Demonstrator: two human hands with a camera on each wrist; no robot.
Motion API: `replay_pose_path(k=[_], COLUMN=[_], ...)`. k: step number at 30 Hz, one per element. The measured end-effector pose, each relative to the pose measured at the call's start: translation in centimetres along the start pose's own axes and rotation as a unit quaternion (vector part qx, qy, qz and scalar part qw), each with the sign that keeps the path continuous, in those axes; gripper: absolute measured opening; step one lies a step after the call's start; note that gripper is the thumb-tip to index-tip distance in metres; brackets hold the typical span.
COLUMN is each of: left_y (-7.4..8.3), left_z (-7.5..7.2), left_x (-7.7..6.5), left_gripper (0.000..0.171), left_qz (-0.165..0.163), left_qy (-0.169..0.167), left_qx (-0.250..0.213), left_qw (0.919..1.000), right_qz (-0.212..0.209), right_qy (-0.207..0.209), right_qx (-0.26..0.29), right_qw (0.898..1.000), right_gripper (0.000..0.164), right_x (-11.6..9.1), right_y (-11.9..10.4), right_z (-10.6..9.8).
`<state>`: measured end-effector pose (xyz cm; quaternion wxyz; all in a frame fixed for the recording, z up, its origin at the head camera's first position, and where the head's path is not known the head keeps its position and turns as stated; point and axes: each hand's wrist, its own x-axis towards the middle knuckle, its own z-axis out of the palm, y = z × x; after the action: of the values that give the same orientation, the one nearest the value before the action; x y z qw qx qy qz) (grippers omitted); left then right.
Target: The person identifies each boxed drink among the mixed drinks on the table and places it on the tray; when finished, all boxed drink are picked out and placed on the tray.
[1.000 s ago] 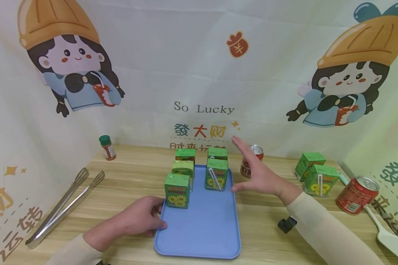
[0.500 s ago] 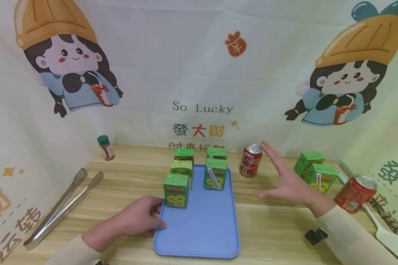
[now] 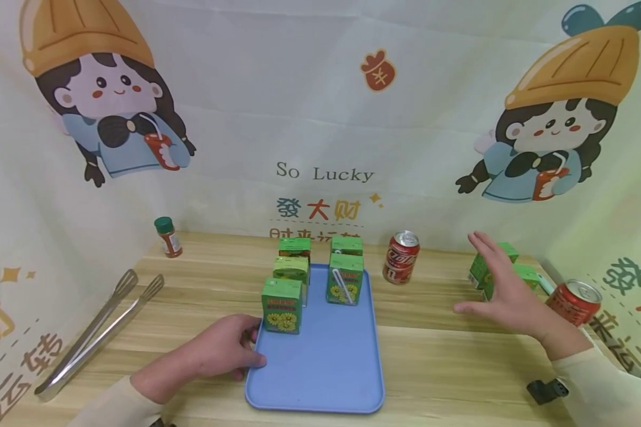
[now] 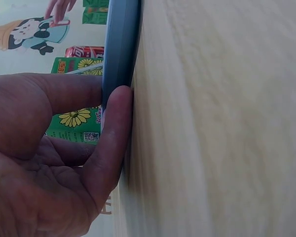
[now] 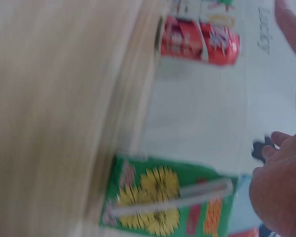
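Note:
A blue tray (image 3: 342,370) lies on the wooden table, its left rim pinched by my left hand (image 3: 227,349). In the left wrist view the thumb and a finger (image 4: 113,133) lie on opposite faces of the tray edge. Several green drink cartons (image 3: 282,308) with yellow flowers stand in two rows toward the tray's far end. My right hand (image 3: 504,305) hangs spread and holds nothing, just in front of two more cartons (image 3: 478,271) at the right, partly hiding them. One carton (image 5: 163,197) with a straw shows below that hand in the right wrist view.
A red soda can (image 3: 402,261) stands behind the tray's right side; another red can (image 3: 579,301) is at the far right. Metal tongs (image 3: 101,332) and a green-capped spice bottle (image 3: 169,238) are on the left. A printed cloth (image 3: 235,118) hangs behind the table.
My right hand has moved right, away from the tray and past the middle can, to the cartons at the right. My left hand keeps its grip on the tray.

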<state>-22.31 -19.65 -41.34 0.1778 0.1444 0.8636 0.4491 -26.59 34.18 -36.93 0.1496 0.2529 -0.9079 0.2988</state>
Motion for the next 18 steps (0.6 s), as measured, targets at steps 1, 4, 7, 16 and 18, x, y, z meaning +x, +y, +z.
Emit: replay_pose_path(k=[1, 4, 7, 16, 18], left_y=[0.0, 0.0, -0.1, -0.1, -0.1], left_z=[0.0, 0.0, 0.0, -0.1, -0.1], left_x=[0.0, 0.0, -0.1, -0.2, -0.1], left_gripper=[0.067, 0.066, 0.066, 0.066, 0.065], left_qz=[0.001, 0.003, 0.004, 0.015, 0.019], left_qy=[0.001, 0.0, -0.001, -0.003, -0.004], left_qx=[0.0, 0.0, 0.002, 0.0, 0.0], left_qw=[1.0, 1.0, 1.0, 0.9999, 0.9998], right_qz=[0.011, 0.049, 0.069, 0.085, 0.1], right_qy=[-0.003, -0.01, -0.004, 0.028, 0.029], right_qx=[-0.006, -0.024, -0.048, -0.116, -0.122], right_qw=[1.0, 0.998, 0.996, 0.989, 0.987], right_gripper=[0.136, 0.136, 0.136, 0.125, 0.12], right_x=[-0.1, -0.5, -0.8, -1.3, -1.4], right_y=[0.2, 0.9, 1.7, 3.5, 3.7], right_z=[-0.4, -1.5, -2.1, -2.1, -1.9])
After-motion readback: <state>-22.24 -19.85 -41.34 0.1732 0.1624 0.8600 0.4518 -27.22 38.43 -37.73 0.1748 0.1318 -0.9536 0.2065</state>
